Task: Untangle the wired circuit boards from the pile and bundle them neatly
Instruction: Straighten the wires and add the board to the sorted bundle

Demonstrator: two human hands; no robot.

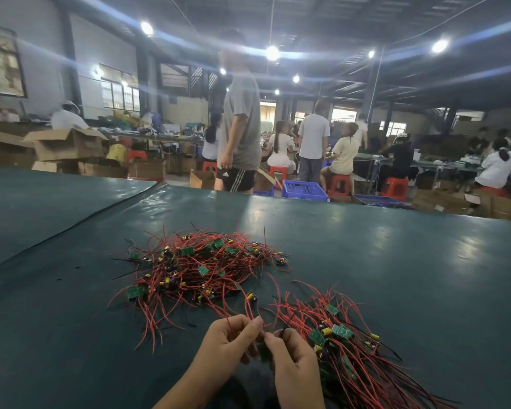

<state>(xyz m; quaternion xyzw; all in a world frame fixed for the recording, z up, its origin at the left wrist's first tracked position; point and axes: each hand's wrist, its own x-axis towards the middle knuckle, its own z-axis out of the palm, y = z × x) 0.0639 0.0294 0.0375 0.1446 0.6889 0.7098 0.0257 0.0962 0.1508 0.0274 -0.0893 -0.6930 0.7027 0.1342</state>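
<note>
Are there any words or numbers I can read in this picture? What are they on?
"adidas": small white logo on the black shorts of the standing person.
Circuit boards: any print is too small to read.
Cardboard boxes: labels too blurred to read.

Factory assembly hall: long green worktables [366,261], workers [344,152] on red stools [339,184], cardboard boxes [67,144], blue crates [304,190].
</note>
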